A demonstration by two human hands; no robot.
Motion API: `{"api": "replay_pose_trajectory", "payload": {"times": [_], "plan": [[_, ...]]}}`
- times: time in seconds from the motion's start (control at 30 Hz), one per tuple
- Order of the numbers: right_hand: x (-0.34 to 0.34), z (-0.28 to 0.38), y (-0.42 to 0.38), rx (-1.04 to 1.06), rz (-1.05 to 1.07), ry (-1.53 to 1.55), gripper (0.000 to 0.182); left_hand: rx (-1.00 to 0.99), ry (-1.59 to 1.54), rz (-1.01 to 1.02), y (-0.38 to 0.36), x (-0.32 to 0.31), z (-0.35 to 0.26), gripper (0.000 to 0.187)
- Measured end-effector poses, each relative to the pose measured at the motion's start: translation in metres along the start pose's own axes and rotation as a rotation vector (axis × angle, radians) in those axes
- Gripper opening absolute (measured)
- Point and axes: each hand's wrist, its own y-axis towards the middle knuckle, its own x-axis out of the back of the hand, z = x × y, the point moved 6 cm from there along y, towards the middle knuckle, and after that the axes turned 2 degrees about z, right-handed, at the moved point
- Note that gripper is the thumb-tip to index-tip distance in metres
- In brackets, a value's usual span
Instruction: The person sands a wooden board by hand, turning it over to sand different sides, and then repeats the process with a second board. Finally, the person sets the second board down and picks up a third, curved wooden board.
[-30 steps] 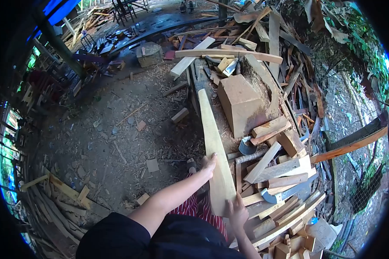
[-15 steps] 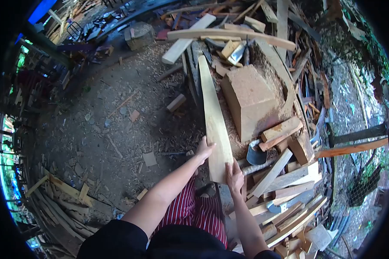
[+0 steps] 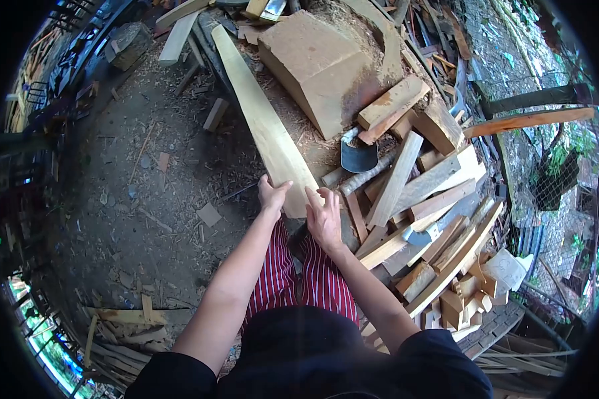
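Observation:
A long pale wooden board, narrow at its far end and wider near me, slants away from my body. My left hand grips its left edge near the wide end, thumb on the upper face and fingers partly hidden underneath. At the right edge, my right hand has its fingers apart and slightly bent, with the fingertips at the board's corner; whether they press on it is hard to see. Beyond the board stands a large wooden block. A dark wide metal blade lies between the block and the wood pile.
Cut timber pieces are heaped on my right, with a curved-blade tool among them. A round stump stands at the far left. Wood chips cover the dirt ground. Wire mesh hangs at the right.
My view has shifted, so the block and pile sit higher and further left. My right hand has loosened from the board's edge and spread its fingers. The left keeps its grip.

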Motion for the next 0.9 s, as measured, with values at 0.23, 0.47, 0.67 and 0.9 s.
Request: {"api": "replay_pose_trajectory", "payload": {"times": [0.23,0.47,0.67,0.9], "plan": [[0.125,-0.031,-0.028,-0.313,-0.422,-0.370,0.064,-0.064,-0.015,0.066,0.015,-0.008,0.025,0.064],[0.107,-0.106,-0.011,-0.565,-0.265,-0.351,0.093,-0.076,0.436,-0.234,-0.014,-0.012,-0.049,0.130],[0.123,-0.070,-0.021,-0.474,-0.349,-0.335,0.083,0.235,0.435,-0.345,-0.010,-0.025,-0.082,0.139],[0.108,-0.009,-0.024,0.086,-0.245,-0.360,0.058,0.073,0.314,-0.089,-0.018,0.038,-0.019,0.142]]}}
